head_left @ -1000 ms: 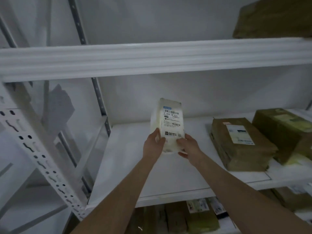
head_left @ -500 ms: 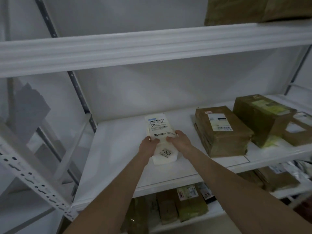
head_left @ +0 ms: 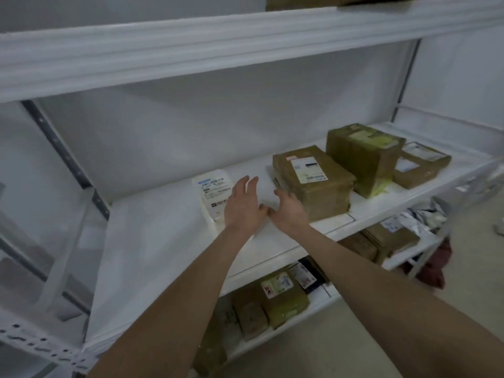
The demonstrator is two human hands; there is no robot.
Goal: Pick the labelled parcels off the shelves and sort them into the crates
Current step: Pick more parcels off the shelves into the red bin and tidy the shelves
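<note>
The white parcel (head_left: 211, 192) lies flat on the shelf (head_left: 152, 241), label up, just left of the left hand (head_left: 242, 205) and partly under its palm. That hand is spread wide, fingers straight, gripping nothing; whether the palm touches the parcel cannot be told. The parcel looks like a soft, smooth pouch: probably light, likely to sag and slip in a one-sided pinch. It would best be taken by both long edges, thumbs kept off the label.

Just right of the left hand, thumbs almost meeting, the right hand (head_left: 289, 211) is also empty, its fingers loosely extended toward the near corner of the taped brown box (head_left: 313, 181); contact there is unclear. This box looks stiff and heavier, its glossy tape possibly slick, so a grip on its two short ends, fingers under the bottom edge, seems safest.

Further right of that hand stand a taller brown box (head_left: 362, 156) and a flat parcel (head_left: 420, 165). No crate is in view.
</note>
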